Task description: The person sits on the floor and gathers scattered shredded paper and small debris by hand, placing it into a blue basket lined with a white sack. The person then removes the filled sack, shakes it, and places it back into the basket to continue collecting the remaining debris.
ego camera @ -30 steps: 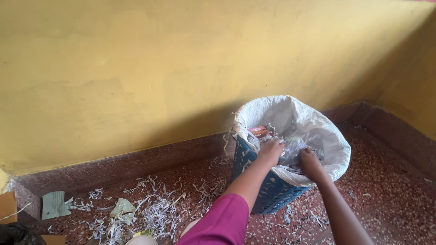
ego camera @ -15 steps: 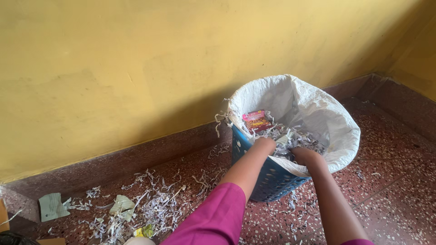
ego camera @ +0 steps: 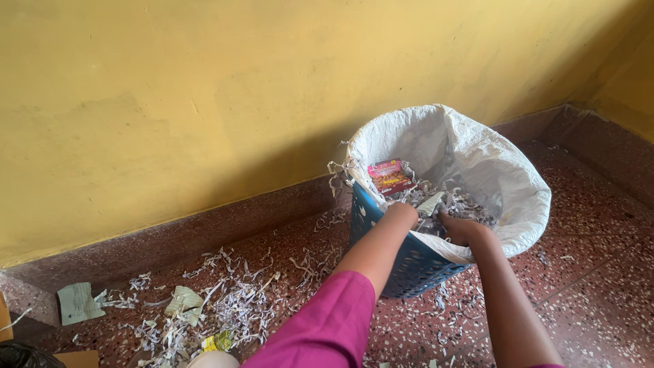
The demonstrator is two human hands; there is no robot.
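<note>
A blue plastic waste basket [ego camera: 409,269] lined with a white bag [ego camera: 507,177] stands on the floor by the yellow wall. It is filled with shredded paper [ego camera: 463,202] and a small red and pink packet [ego camera: 388,176]. Both my hands reach over the near rim into the basket. My left hand [ego camera: 403,215] is curled over the near rim at the paper; its fingers are hidden. My right hand [ego camera: 460,228] presses down into the shreds beside it. Whether either hand grips any paper is hidden.
More shredded paper [ego camera: 231,307] lies strewn on the speckled red floor left of the basket, with a pale green slip [ego camera: 76,302], a crumpled scrap [ego camera: 184,300] and a yellow wrapper [ego camera: 216,342]. A dark bag [ego camera: 20,356] sits at the bottom left corner.
The view has shifted, so the basket sits higher and further right in the frame. Both hands have sunk deeper into the shreds, and the red packet has come into full view.
</note>
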